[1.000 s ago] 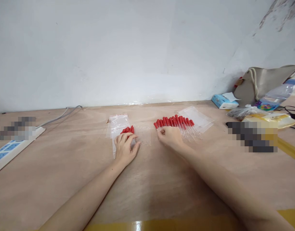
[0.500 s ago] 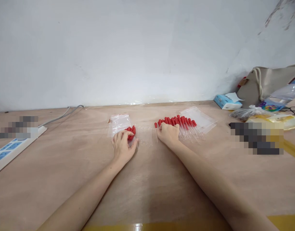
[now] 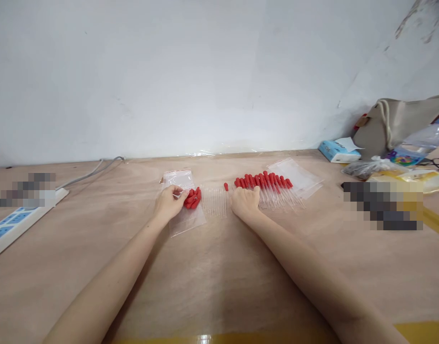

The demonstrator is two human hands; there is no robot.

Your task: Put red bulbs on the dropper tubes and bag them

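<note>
- Red caps [image 3: 193,198] are lying heaped at 9 o'clock of the clear tubes [image 3: 215,203], on a plastic bag [image 3: 187,225] that is probably stopping them rolling off
- The left hand [image 3: 168,202] is resting at the heap's 9 o'clock edge, thumb and forefinger sitting close together; whether they are pinching a cap, I cannot tell
- The right hand [image 3: 244,203] is lying knuckles up at 3 o'clock of the clear tubes, fingers curling out of sight, so what they are gripping is not showing
- One single cap [image 3: 226,187] is standing out at 1 o'clock of those tubes
- Capped tubes [image 3: 261,179] are lying side by side at 2 o'clock, red ends pointing towards 11, presumably for tidiness
- Bare tubes are lying spaced on the wooden table [image 3: 205,277], apparently so each is staying easy to pick
</note>
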